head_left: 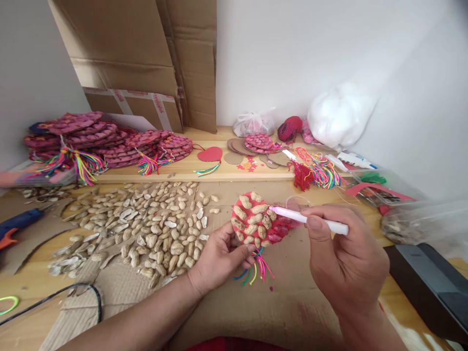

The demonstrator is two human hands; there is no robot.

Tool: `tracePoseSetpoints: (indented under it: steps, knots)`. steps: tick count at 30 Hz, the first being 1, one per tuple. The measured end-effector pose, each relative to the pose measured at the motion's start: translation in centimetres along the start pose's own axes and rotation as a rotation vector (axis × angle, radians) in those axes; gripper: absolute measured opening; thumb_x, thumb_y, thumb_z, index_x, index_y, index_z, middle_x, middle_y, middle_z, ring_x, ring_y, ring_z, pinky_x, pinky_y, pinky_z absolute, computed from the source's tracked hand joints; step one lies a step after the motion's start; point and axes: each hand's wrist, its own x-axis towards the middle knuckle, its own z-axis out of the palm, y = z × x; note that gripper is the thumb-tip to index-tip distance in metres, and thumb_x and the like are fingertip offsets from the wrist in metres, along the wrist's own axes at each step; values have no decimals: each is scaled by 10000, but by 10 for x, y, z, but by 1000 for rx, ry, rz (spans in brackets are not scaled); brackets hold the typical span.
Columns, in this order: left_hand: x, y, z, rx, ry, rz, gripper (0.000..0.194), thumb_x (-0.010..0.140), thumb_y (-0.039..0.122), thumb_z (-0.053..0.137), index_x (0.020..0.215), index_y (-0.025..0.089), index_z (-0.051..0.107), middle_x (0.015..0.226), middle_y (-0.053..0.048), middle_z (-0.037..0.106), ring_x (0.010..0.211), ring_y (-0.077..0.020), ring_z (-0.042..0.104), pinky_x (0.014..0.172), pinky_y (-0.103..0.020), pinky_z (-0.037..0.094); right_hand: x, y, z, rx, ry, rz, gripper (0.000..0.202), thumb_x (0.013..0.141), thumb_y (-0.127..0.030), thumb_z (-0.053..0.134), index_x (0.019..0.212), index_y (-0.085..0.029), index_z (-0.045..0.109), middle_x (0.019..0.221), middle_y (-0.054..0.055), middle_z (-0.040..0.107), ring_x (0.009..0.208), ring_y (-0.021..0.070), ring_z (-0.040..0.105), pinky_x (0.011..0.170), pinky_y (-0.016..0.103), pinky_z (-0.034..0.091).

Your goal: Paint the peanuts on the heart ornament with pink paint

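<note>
A red heart-shaped piece (pixel 252 219) carries several peanut shells, bare tan on its left part and pink-red on the right. My left hand (pixel 228 253) pinches its lower left edge, fingers behind and thumb in front. Colourful strings (pixel 258 273) hang below it. My right hand (pixel 347 253) is closed round a white marker (pixel 310 219), whose pink tip is at a shell near the middle of the piece.
Loose peanut shells (pixel 161 234) spread at the left. Stacked pink decorated pieces (pixel 84 131) lie on the back ledge (pixel 175 175). A blue glue gun (pixel 22 222) is far left; a dark device (pixel 427 287) stands right. A black cable (pixel 100 302) curves at front left.
</note>
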Motion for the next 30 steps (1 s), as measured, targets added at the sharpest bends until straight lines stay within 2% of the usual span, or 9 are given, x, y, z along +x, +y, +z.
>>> tracePoseSetpoints:
  steps: [5,10,14,21,30]
  knots:
    - [1,0,-1,43,15,-15,376,770,387,838,969,160,615,690,15,670,554,-95,643,513,-175,547,-1,5,0,25,29,-30,117,876,-175,656,984,-214,676,911,31,715,899,192,649,852,382,493]
    - [1,0,0,40,18,-33,377,771,380,841,980,158,617,710,1,688,564,-104,660,518,-181,553,-2,8,-2,126,7,50,136,887,-169,635,1003,-229,673,934,22,699,913,193,659,852,392,510]
    - [1,0,-1,37,17,-30,379,770,367,844,994,156,622,711,3,687,566,-102,658,520,-182,556,-4,11,-2,106,-7,41,125,887,-189,642,996,-237,680,925,21,701,916,202,657,859,408,508]
    - [1,-1,-2,36,6,-31,342,784,352,833,983,162,630,728,1,693,569,-99,654,532,-188,556,-4,9,-2,117,33,41,129,894,-178,631,1002,-233,677,917,11,693,897,174,650,836,361,507]
    - [0,-4,-3,53,1,-48,320,818,340,808,1013,169,620,740,7,685,564,-87,637,535,-178,538,-4,11,-2,24,-3,-24,98,881,-182,644,963,-226,674,881,16,698,903,192,644,858,381,488]
